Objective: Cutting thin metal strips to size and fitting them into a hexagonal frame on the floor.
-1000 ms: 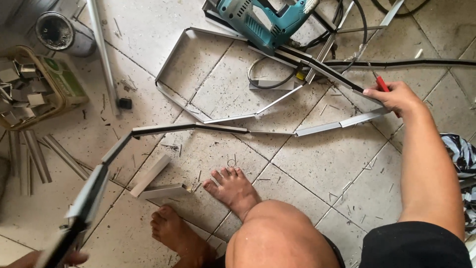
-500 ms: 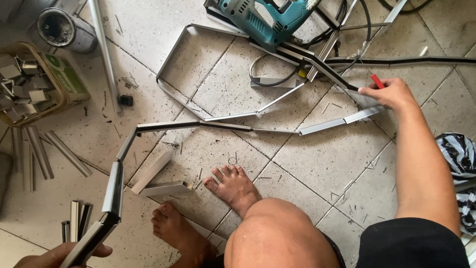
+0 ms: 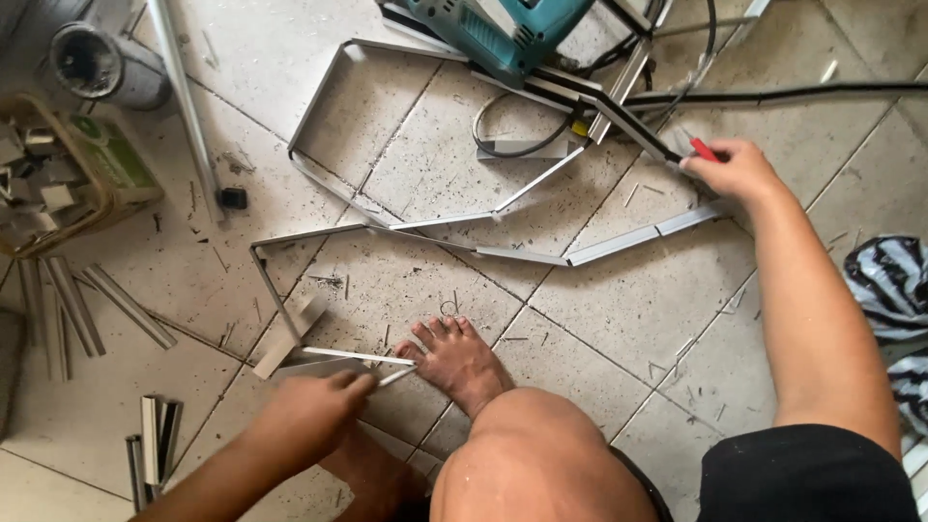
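A long thin aluminium strip [image 3: 522, 256], bent at several corners, lies flat on the tiled floor in front of me. My left hand [image 3: 309, 416] grips its near end, just left of my bare foot [image 3: 459, 358]. My right hand [image 3: 735, 172] is closed around a small red-handled tool [image 3: 703, 150] and rests at the strip's far right end. A second bent aluminium frame [image 3: 324, 106] lies behind the first one.
A teal power tool [image 3: 503, 34] with a black cable [image 3: 793, 95] sits at the top. A basket of metal offcuts [image 3: 106, 164] and loose cut profiles [image 3: 68, 309] lie at the left. Striped cloth [image 3: 894, 280] is on the right. Metal shavings are scattered across the tiles.
My left hand has lowered the raised left part of the strip onto the floor and moved right toward my foot. My right hand has stayed at the strip's right end.
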